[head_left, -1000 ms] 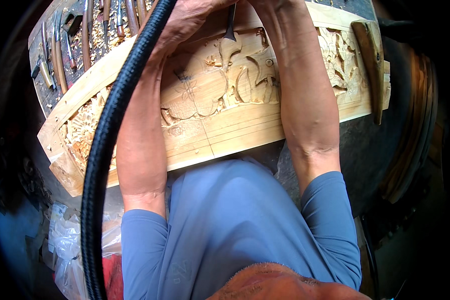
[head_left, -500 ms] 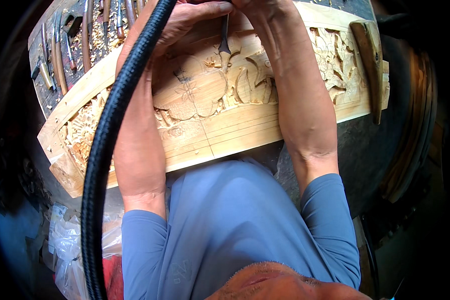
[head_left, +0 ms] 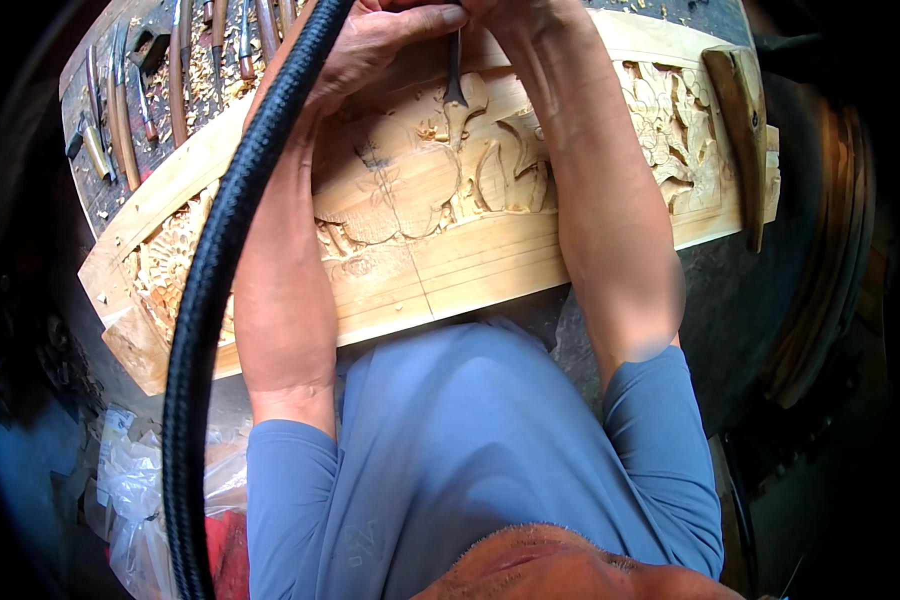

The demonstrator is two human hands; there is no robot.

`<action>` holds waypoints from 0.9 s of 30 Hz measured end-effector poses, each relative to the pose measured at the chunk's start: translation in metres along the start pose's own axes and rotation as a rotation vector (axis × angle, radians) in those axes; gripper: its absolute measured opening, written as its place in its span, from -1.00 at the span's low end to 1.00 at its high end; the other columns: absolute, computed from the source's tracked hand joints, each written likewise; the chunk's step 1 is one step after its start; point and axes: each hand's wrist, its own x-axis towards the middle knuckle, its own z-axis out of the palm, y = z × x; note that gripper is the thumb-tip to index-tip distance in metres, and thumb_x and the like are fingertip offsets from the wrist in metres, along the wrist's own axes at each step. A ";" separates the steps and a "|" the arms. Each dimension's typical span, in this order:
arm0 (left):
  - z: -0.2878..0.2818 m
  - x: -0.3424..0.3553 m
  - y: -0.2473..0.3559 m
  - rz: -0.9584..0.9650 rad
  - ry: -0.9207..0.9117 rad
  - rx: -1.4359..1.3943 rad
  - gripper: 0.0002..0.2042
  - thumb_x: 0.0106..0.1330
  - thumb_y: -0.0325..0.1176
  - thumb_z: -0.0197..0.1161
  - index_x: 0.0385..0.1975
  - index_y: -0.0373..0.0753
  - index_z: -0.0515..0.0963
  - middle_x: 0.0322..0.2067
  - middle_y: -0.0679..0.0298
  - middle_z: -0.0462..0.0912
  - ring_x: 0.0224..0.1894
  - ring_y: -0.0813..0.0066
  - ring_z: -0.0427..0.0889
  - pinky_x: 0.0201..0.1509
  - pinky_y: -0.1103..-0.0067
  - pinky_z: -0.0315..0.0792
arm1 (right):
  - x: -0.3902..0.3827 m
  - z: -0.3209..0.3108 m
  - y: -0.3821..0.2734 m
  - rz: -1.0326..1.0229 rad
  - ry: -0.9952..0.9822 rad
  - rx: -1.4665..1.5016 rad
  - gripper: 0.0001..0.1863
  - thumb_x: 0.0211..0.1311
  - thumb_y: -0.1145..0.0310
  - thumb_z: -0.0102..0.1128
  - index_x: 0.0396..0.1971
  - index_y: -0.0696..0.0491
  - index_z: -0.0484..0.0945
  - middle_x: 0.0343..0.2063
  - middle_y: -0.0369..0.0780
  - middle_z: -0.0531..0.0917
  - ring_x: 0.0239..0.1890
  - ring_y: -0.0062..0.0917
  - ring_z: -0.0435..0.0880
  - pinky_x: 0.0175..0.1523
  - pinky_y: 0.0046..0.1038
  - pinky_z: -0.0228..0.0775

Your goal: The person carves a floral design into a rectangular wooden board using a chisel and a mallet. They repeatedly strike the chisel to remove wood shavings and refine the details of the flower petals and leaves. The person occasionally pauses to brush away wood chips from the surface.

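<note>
A pale wooden panel lies before me, carved with leafy and floral relief and marked with pencil lines. My left hand reaches over its far side, thumb pressed along the shaft of a carving chisel. The flared steel tip meets the carving near the panel's middle. Against the same shaft, from the other side, closes my right hand. The top edge of the picture cuts off most of its fingers and the chisel's handle. Small wood chips lie around the tip.
Several wood-handled chisels lie among shavings on the dark bench at the far left. A worn wooden piece rests across the panel's right end. A black braided cable crosses the view at left. Plastic bags sit at lower left.
The view has shifted slightly, so the panel and tools sit a little further right and lower. Both hands keep their place at the chisel, its tip still on the carving.
</note>
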 end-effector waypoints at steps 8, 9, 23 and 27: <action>0.021 -0.005 0.012 0.140 0.124 0.047 -0.83 0.50 -0.56 0.38 0.02 -0.39 0.77 -0.04 0.31 0.80 0.01 0.56 0.72 0.15 0.62 0.59 | -0.017 0.008 -0.020 -0.203 -0.040 -0.004 -0.64 0.71 0.06 0.10 -0.24 0.04 0.57 -0.49 -0.27 0.59 -0.69 -0.68 0.39 -0.62 -0.62 0.20; 0.029 -0.008 0.020 0.198 0.135 0.028 -0.83 0.51 -0.55 0.37 0.00 -0.42 0.77 -0.01 0.33 0.78 0.05 0.53 0.71 0.22 0.60 0.57 | -0.035 0.024 -0.042 -0.218 0.049 -0.144 -0.63 0.70 0.09 0.13 -0.17 0.11 0.62 -0.48 -0.25 0.65 -0.61 -0.64 0.56 -0.51 -0.61 0.38; 0.095 -0.087 0.022 0.768 0.497 1.423 -0.94 0.43 -0.36 0.37 -0.22 -0.15 0.70 -0.27 0.26 0.77 -0.13 0.34 0.81 0.27 0.16 0.62 | -0.207 -0.030 -0.087 -0.561 -0.030 -0.847 -0.49 0.17 0.42 0.67 0.08 0.24 0.66 -0.12 -0.05 0.80 -0.10 -0.43 0.85 -0.04 -0.41 0.76; 0.130 -0.115 0.008 0.593 0.309 1.218 -0.83 0.37 -0.28 0.47 -0.19 -0.21 0.68 -0.27 0.20 0.76 -0.13 0.21 0.81 0.11 0.22 0.69 | -0.258 -0.045 -0.079 -0.406 0.040 -0.633 -0.50 -0.09 0.56 0.71 -0.06 0.19 0.74 -0.22 -0.07 0.85 -0.19 -0.43 0.87 -0.09 -0.43 0.71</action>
